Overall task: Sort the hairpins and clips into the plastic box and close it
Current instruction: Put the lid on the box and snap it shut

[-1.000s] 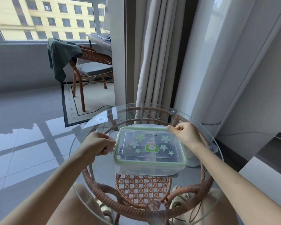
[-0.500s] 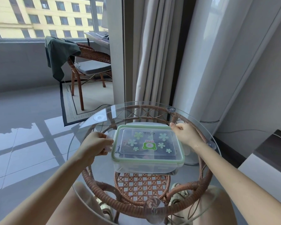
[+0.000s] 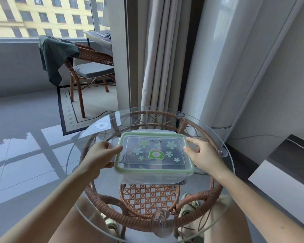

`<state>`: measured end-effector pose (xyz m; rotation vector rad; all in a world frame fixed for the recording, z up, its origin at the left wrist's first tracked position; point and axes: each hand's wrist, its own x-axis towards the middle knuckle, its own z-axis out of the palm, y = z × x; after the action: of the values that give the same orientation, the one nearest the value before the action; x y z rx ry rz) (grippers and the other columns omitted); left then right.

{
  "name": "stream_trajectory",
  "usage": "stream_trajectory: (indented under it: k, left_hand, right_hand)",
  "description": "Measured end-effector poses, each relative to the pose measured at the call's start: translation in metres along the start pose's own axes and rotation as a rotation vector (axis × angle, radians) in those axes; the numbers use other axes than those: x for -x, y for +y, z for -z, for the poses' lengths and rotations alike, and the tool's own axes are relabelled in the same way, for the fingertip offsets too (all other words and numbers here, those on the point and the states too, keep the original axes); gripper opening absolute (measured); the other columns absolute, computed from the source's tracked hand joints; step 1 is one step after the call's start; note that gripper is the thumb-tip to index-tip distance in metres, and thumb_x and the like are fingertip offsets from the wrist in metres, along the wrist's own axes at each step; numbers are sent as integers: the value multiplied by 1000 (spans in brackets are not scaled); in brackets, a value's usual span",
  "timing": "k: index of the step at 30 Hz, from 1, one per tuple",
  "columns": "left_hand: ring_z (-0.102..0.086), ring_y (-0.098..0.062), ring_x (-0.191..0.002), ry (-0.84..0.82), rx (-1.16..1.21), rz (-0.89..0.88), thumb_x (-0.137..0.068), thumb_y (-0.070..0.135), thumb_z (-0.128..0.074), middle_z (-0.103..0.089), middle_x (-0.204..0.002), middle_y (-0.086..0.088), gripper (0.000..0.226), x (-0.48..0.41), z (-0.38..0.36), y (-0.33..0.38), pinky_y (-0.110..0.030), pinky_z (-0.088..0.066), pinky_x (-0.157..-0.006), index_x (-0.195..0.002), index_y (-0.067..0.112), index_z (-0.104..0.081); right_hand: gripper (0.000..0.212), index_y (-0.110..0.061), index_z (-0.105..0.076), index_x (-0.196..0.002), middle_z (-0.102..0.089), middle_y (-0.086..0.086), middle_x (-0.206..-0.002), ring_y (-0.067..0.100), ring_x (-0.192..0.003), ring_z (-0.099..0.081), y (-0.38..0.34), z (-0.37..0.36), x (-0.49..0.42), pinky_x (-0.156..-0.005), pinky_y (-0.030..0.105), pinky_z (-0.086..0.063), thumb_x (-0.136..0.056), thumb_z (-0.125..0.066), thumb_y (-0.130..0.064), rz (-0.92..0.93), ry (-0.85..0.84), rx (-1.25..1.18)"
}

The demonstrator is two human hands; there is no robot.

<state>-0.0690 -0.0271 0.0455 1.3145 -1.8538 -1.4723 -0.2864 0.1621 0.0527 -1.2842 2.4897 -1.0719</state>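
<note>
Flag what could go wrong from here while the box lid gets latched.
1. The left hand grips the left latch flap, which sticks out unlatched; pressed unevenly, the lid might not seal.
2. The plastic box sits on a smooth glass tabletop, and the right hand only touches the lid's right edge, so a sideways push might slide it.
</note>
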Motion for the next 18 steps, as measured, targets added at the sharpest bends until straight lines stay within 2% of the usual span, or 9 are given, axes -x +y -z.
stream_trajectory:
  k: [3, 5, 7, 8, 10, 12, 14, 16, 18]
  left_hand:
    - [-60, -28, -78, -20, 0, -6, -80, 23, -68, -61, -86, -19, 28, -2, 0, 1, -46, -55, -78, -87, -2, -58]
    - [-62, -28, -78, -26, 12, 2, -80, 22, -68, -63, -86, -19, 24, -3, 0, 0, -45, -55, -77, -83, 1, -59]
    - [-62, -27, -78, 12, 12, 1, -77, 25, -71, -63, -87, -16, 28, -4, -1, -2, -42, -56, -69, -87, 4, -56]
    - [-59, -24, -75, 68, -48, -29, -76, 29, -72, -60, -85, -12, 34, -5, -1, -3, -39, -54, -62, -90, 5, -52]
    - [-49, -15, -66, 207, -331, -153, -76, 39, -69, -52, -77, -4, 40, -6, -1, -6, -30, -39, -52, -89, 10, -45]
    - [-45, -14, -62, 261, -633, -287, -83, 46, -55, -51, -73, -1, 35, -4, -3, -7, -30, -33, -51, -81, 14, -44]
    - [-51, -19, -64, 233, -842, -375, -90, 49, -37, -55, -71, -4, 40, -2, -5, -9, -32, -39, -55, -73, 15, -47]
    - [-55, -21, -62, 143, -970, -395, -93, 48, -21, -55, -64, -6, 55, 0, -7, -8, -32, -47, -60, -62, 13, -49]
    - [-54, -20, -58, 49, -1028, -401, -95, 45, -14, -50, -56, -5, 62, -1, -6, -6, -29, -46, -60, -54, 12, -48]
  right_hand:
    - [44, -21, -50, -132, -65, 2, -115, 14, -98, -54, 1, -2, 1, -83, 25, -39, -90, -55, -31, 2, 9, 5]
    - [44, -21, -49, -132, -57, 2, -131, 19, -117, -52, 1, -2, 1, -93, 28, -39, -90, -56, -32, -20, 7, -19]
    - [46, -23, -47, -133, -52, 1, -137, 21, -125, -47, 0, -2, 1, -97, 32, -39, -90, -54, -36, -56, -13, -9]
    - [47, -26, -46, -134, -55, 1, -135, 22, -122, -50, 0, -1, 2, -94, 33, -42, -90, -52, -40, -72, -21, 46]
    - [50, -27, -44, -134, -62, 5, -123, 26, -108, -58, -3, -2, 5, -79, 34, -46, -90, -44, -50, -78, -1, 294]
    - [51, -17, -47, -122, -63, 9, -114, 29, -100, -60, -5, -5, 7, -68, 32, -40, -89, -39, -56, -44, 98, 532]
    - [49, -12, -53, -100, -63, 9, -99, 27, -89, -61, -9, -7, 7, -62, 29, -34, -90, -37, -57, 13, 156, 665]
    - [50, -12, -55, -78, -63, 8, -82, 25, -76, -61, -12, -7, 7, -56, 28, -31, -93, -32, -53, 38, 85, 731]
    - [52, -11, -48, -65, -61, 9, -73, 25, -69, -58, -14, -7, 4, -55, 28, -34, -96, -28, -48, 37, -18, 716]
